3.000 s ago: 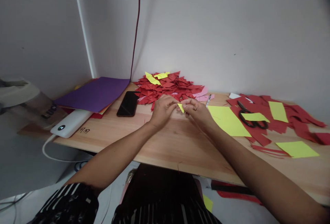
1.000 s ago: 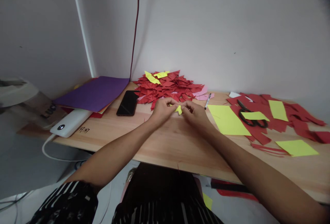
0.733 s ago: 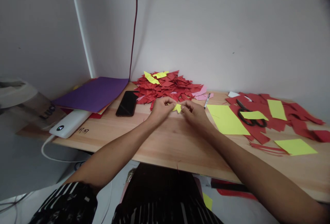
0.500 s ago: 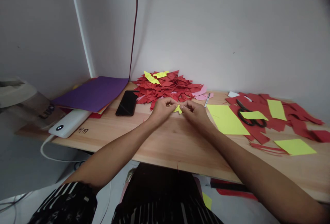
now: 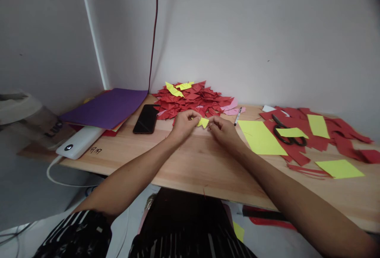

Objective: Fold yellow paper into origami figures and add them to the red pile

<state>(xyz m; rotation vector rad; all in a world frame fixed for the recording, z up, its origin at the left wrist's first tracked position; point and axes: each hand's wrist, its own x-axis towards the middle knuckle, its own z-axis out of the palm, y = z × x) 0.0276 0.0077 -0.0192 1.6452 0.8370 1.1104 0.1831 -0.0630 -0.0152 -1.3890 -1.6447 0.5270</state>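
A small folded piece of yellow paper point(image 5: 203, 122) with pointed lower corners is held up between my hands, just above the wooden table. My left hand point(image 5: 186, 125) pinches its left end. At its right end, the fingers of my right hand point(image 5: 223, 128) are closed in a pinch on the edge. Right behind the hands lies a heap of folded red paper pieces point(image 5: 192, 101), with two folded yellow pieces point(image 5: 174, 89) on top. My fingers partly cover the paper's ends.
Left stand a black phone point(image 5: 146, 119), a white power bank point(image 5: 79, 142) and purple sheets point(image 5: 109, 107). To the right are a pen point(image 5: 238, 116), a yellow sheet point(image 5: 261, 137), black-handled scissors point(image 5: 289, 137), red scraps point(image 5: 319, 143) and a yellow square point(image 5: 340, 169). The table's front edge runs below my forearms.
My hands have drawn slightly apart, and more of the folded yellow paper shows between them. The things on the table have stayed in place.
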